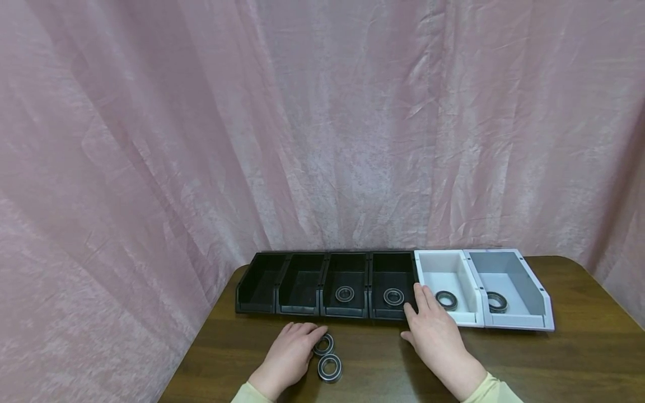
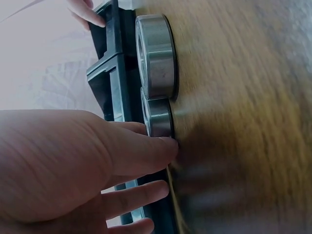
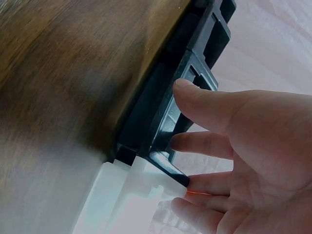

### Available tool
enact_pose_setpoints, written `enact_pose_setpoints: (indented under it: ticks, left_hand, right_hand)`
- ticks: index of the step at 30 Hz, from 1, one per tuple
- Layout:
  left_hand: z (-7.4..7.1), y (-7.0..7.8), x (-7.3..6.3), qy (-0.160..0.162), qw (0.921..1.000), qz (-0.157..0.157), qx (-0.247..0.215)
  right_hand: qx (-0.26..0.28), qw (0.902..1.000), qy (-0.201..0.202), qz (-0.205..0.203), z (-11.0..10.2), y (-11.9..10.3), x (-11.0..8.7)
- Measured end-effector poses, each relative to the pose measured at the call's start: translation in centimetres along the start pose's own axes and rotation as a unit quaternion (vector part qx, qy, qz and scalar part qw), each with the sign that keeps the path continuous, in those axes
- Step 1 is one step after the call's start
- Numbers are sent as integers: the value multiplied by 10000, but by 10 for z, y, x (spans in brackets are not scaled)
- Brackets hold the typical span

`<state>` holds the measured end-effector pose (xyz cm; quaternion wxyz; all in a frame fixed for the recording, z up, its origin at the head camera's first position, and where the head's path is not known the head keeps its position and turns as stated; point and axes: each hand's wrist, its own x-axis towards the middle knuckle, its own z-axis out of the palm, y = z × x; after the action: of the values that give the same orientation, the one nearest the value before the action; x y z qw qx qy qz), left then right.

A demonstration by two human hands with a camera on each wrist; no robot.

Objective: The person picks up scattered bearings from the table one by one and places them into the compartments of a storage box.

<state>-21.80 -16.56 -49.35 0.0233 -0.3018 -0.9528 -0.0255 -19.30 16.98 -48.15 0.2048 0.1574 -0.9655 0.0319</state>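
Observation:
Two metal ball bearings lie flat on the table, touching each other: a farther bearing and a nearer bearing. My left hand has its thumb and index finger about the farther bearing, pinching it at the side; the other fingers are spread. Fingers extended, my right hand is at the front edges where the rightmost black bin meets the white bin. Nothing is between its fingers in the right wrist view. Single bearings lie in both of these bins, partly beside the hand.
Several open bins stand in a row along the back of the wooden table. The left black bin is at one end, the light grey bin, holding a bearing, at the other. A pink curtain hangs behind.

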Motion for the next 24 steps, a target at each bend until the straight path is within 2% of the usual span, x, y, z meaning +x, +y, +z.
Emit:
enact_pose_setpoints:
  ticks: [8, 14, 24]
  left_hand:
    - [-3, 0, -1, -28, 9999, 32, -93]
    - [-4, 0, -3, 80, 9996, 82, -274]
    - [-5, 0, -1, -34, 9999, 27, -156]
  right_hand:
    - [-8, 10000, -4, 8, 0, -1, 0]
    - [29, 10000, -55, 44, -1, -1, -1]
    - [63, 9999, -128, 79, -1, -1, 0]
